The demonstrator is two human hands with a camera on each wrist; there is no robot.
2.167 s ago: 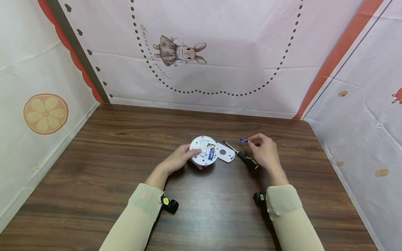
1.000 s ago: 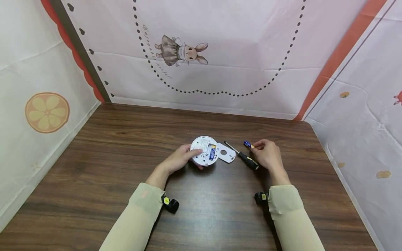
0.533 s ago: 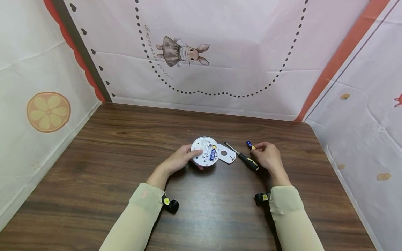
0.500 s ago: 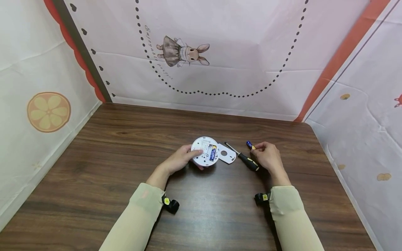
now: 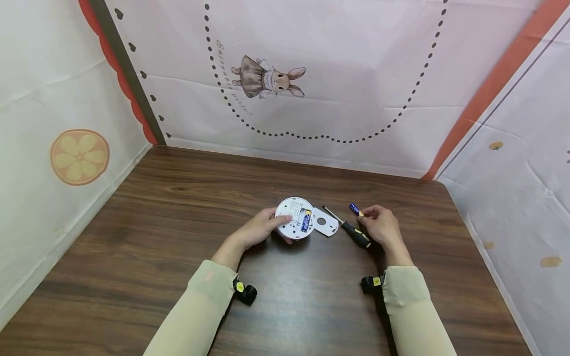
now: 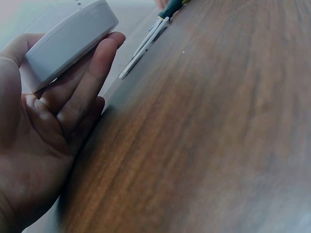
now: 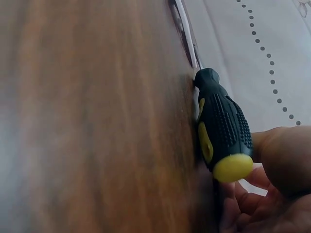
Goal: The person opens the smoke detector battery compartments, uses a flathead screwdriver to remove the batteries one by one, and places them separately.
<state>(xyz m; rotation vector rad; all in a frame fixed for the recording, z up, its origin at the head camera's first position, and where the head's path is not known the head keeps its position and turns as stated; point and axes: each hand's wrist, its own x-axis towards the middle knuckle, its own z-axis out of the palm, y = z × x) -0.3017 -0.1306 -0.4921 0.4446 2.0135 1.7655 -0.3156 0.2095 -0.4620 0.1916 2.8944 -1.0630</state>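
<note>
My left hand holds a round white device tilted above the table, thumb on its back face and fingers beneath. One blue-and-gold battery sits in the device's uncovered battery bay, beside a vacant slot. In the left wrist view, the smooth white side of the device shows between thumb and fingers. My right hand pinches another blue-and-gold battery at one end, low over the table. In the right wrist view this battery is hidden behind the screwdriver's handle and the hand.
Between the hands lies a screwdriver with a black-and-yellow handle, its shaft toward the back left. Beside the device is a flat white plate with a round hole. The brown wooden table meets patterned white cloth walls on three sides.
The battery in my right fingers has turned from pointing left to pointing up and left, and the right hand has lowered a little. The left hand keeps its hold. The head view has shifted slightly.
</note>
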